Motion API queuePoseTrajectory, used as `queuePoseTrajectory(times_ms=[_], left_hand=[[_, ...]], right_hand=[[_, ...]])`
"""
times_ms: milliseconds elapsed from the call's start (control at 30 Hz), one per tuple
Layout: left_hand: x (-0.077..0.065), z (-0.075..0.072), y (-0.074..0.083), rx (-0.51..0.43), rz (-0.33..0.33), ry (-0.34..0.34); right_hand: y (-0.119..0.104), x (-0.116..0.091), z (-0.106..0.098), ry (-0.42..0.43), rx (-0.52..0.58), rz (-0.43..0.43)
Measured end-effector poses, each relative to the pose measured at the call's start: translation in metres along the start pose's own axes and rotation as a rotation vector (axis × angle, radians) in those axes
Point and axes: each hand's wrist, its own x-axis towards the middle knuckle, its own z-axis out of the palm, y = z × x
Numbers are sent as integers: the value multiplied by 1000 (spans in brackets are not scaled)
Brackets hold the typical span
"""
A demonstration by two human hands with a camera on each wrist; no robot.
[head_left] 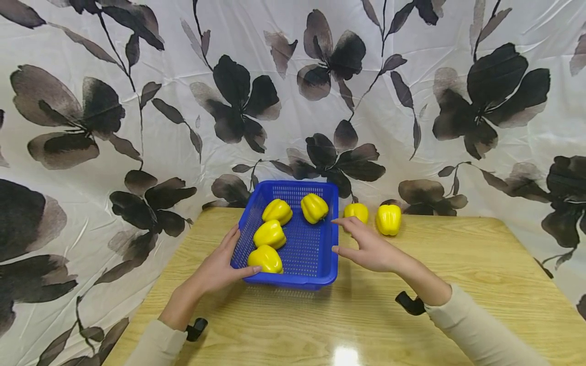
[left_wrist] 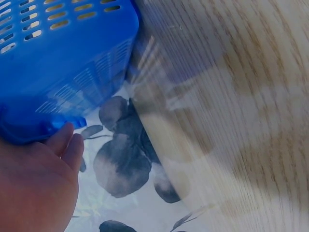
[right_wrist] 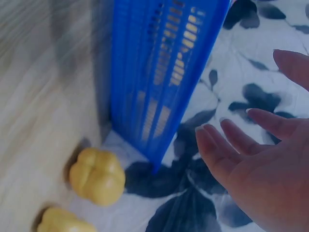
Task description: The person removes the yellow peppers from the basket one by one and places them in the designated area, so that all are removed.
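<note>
L hand [head_left: 222,264] is grasping the front-L corner of a blue perforated plastic basket [head_left: 297,279], thumb over the near rim, other fingers along the outside of the L wall; L wrist cam also has fingertips on the basket's rim. R hand [head_left: 368,249] is released, nothing in it, fingers spread a bit & loosely bent, w/ thumb and fingertips just beside the basket's R rim; head cam has them overlapping the rim, but R wrist cam shows a gap, so can't tell re: contact. Basket sits on a light wood-grain table [head_left: 412,325], toward the back edge, btwn the 2 hands. Inside are 4 yellow bell peppers: 3 in a row down the L side, i.e. rear-L pepper [head_left: 277,211], mid-L pepper [head_left: 269,234] & front-L pepper [head_left: 265,259], the last by the L thumb; plus rear-R pepper [head_left: 314,208], apart from the row, nr the back R corner. Basket floor's bare front-R. 2 more yellow peppers are on the table R of the basket: nearer one [head_left: 356,209] partly hidden behind R hand's fingers, outer one [head_left: 388,220] fully visible just beside it. Behind, white curtain w/ blk/grey-brown floral print [head_left: 284,30]. Cream sleeves [head_left: 476,325] on both arms, w/ a blk wrist mount [head_left: 197,329] under the L wrist & a 2nd blk mount [head_left: 410,303] under the R.
</note>
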Motion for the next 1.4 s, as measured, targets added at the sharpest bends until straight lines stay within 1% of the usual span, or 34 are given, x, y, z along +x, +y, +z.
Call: queuePoseTrajectory(times_ms=[267, 400, 500, 733, 933, 1133, 1400], left_hand=[[0, 2, 0, 6, -12, -8], [0, 1, 1, 10, -6, -1], [0, 0, 1, 11, -3, 4], [1, 0, 2, 7, -9, -1], [2, 0, 1, 11, -8, -1], [0, 0, 1, 20, -11, -5], [-1, 0, 1, 16, -20, -15]], right_hand=[[-12, 10, 18, -76, 39, -10], [-19, 15, 26, -109, 29, -13], [-23, 19, 33, -125, 17, -32], [-33, 31, 49, -138, -22, -70], [-40, 45, 64, -165, -28, -86], [-47, 58, 82, -181, -9, -62], [-50, 74, 105, -156, -1, -26]])
